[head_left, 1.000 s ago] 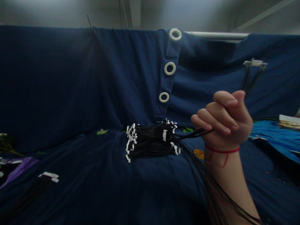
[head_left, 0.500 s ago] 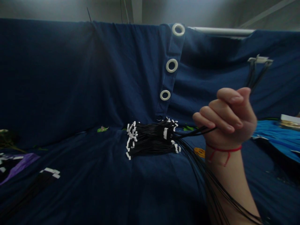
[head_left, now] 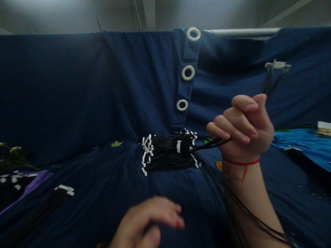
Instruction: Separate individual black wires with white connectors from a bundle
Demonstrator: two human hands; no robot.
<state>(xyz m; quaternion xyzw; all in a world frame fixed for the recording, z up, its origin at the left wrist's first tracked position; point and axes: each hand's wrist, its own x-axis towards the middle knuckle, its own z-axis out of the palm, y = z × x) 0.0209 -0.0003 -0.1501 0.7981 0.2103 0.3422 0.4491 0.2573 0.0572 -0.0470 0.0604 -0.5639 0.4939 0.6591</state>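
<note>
**Q:** Nearest first: where is my left hand?

**A:** Your left hand (head_left: 147,220) sits low at the near edge, blurred. Its fingers are loosely spread and grip nothing, over the blue cloth (head_left: 77,193).

**Q:** And my right hand?

**A:** Your right hand (head_left: 241,129) is raised, its fist closed on a few black wires (head_left: 268,82). Their long axis is steep. The upper end points up and right to a white connector (head_left: 276,64), and the tails drop past your wrist toward the lower right.

**Q:** Behind it?

**A:** The wire bundle (head_left: 168,153) lies on the cloth with its long axis left to right. The white eyelets (head_left: 188,72) are farthest.
</note>
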